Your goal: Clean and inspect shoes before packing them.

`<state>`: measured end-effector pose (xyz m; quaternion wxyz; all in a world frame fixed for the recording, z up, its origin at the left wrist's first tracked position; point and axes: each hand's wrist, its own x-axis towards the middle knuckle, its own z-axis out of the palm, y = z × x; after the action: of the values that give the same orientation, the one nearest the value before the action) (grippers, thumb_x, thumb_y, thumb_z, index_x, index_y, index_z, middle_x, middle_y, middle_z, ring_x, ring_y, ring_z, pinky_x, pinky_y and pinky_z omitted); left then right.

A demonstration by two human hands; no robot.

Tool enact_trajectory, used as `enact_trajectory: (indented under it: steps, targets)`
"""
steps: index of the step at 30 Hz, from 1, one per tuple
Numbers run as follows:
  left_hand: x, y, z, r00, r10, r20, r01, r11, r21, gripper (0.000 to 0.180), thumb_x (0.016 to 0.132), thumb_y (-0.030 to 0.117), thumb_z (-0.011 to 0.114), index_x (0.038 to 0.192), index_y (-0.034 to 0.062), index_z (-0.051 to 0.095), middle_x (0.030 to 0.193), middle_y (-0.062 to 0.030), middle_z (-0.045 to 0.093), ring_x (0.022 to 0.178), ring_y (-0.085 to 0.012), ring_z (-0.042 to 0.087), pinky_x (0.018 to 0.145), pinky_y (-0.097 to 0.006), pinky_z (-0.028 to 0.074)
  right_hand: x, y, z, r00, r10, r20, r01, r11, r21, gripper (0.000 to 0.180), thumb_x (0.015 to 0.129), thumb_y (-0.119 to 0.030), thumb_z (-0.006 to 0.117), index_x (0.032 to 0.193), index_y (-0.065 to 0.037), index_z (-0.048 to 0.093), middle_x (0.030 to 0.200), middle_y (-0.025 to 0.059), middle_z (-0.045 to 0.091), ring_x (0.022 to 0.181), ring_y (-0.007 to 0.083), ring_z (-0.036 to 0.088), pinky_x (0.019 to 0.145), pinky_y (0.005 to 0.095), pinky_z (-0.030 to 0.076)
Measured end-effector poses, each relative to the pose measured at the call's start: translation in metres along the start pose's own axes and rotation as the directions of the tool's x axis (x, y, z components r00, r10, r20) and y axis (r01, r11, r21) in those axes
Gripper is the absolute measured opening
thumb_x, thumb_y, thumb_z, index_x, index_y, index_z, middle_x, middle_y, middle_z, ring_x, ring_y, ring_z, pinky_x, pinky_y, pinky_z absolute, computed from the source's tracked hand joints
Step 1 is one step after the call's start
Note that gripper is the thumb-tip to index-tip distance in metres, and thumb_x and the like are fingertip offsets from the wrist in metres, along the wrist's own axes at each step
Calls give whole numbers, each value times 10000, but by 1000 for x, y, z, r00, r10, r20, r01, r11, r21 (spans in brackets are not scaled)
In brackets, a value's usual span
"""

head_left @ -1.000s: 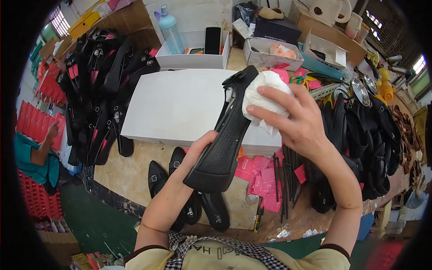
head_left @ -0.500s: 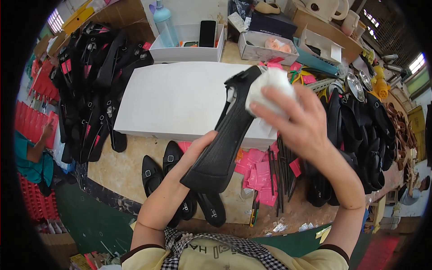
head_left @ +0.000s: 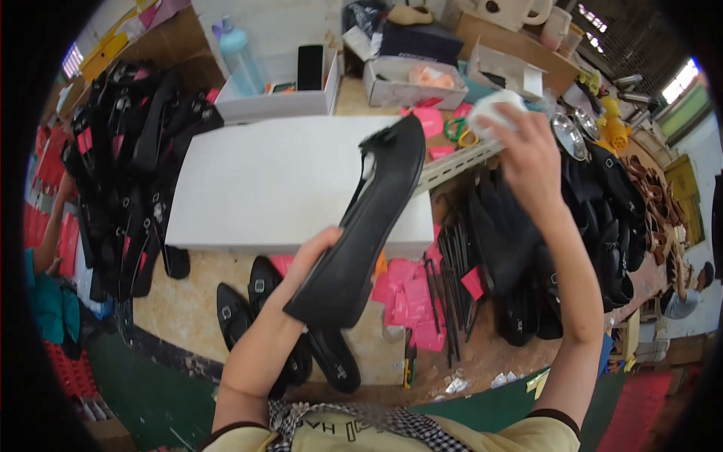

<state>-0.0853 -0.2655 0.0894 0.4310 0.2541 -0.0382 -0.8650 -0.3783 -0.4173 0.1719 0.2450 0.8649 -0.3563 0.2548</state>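
My left hand [head_left: 317, 252] is closed round a black pointed shoe [head_left: 360, 241], tilted with its toe up and its outer side facing me. A buckle ornament shows near the toe, and the shoe hangs over a white box [head_left: 256, 177]. My right hand [head_left: 527, 151] pinches a wad of white cloth [head_left: 497, 111], held apart from the shoe above the far right of the table. Below my left forearm lie more black shoes [head_left: 260, 286], partly hidden by the arm.
Piles of black shoes stand left [head_left: 143, 173] and right [head_left: 587, 218]. Pink packets [head_left: 410, 301] and dark thin rods [head_left: 454, 260] lie mid-table. Behind are an open white box [head_left: 279, 109] with a phone [head_left: 309, 68], and a blue bottle [head_left: 239, 60]. Another person's arm [head_left: 54, 226] shows at far left.
My right hand has lifted the white cloth off the shoe's toe and moved away to the upper right. The shoe stays in my left hand, and the whole view has shifted slightly.
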Motion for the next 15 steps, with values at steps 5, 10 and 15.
enact_trajectory:
  steps: [5, 10, 15]
  targets:
    - [16, -9, 32, 994, 71, -85, -53, 977, 206, 631, 869, 398, 423, 1345, -14, 454, 850, -159, 633, 614, -261, 621, 562, -383, 557, -54, 174, 23, 892, 442, -97, -452, 879, -153, 353, 888, -118, 585, 1241, -100, 590, 1182, 130, 582, 953, 367, 631, 782, 456, 521]
    - [19, -5, 21, 984, 177, 29, -178, 953, 246, 849, 829, 425, 466, 1529, 33, 187, 910, -157, 610, 667, -242, 604, 509, -373, 546, -70, 244, 63, 769, 615, 173, -585, 787, -197, 302, 775, -149, 637, 1060, -54, 665, 1157, 140, 626, 1040, 371, 608, 883, 438, 503]
    - [42, -10, 24, 969, 216, 118, -233, 959, 158, 849, 870, 403, 463, 1531, 14, 101, 861, -153, 601, 630, -238, 598, 456, -370, 561, -107, 257, 89, 653, 693, 306, -657, 719, -226, 326, 750, -126, 625, 1066, -104, 702, 1166, 142, 628, 1088, 341, 604, 926, 418, 488]
